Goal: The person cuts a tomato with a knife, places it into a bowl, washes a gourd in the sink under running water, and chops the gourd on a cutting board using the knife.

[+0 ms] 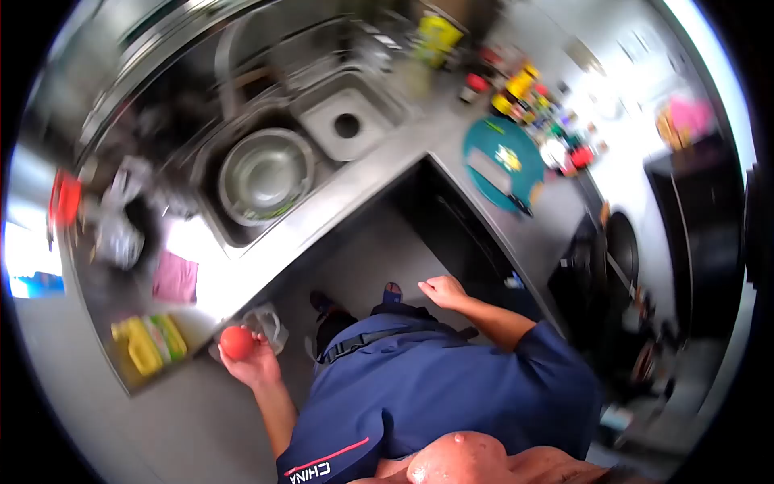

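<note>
A red tomato (237,343) rests in my left hand (256,365), the fingers curled round it. This hand is beside the left part of the steel counter's front edge, close to a white plastic bag (270,327) that hangs lower down. My right hand (443,292) is in front of my body, over the floor between the counter's two arms. Its fingers are loosely curled together and nothing shows in them. It touches no counter or tool.
A metal basin (266,177) with water sits in the left sink bowl, beside a smaller bowl (343,121). On the right counter, a green round cutting board (524,173) carries a cleaver (492,171) and pale chopped pieces. Bottles, a yellow jug (149,343) and a pink cloth (175,277) stand around.
</note>
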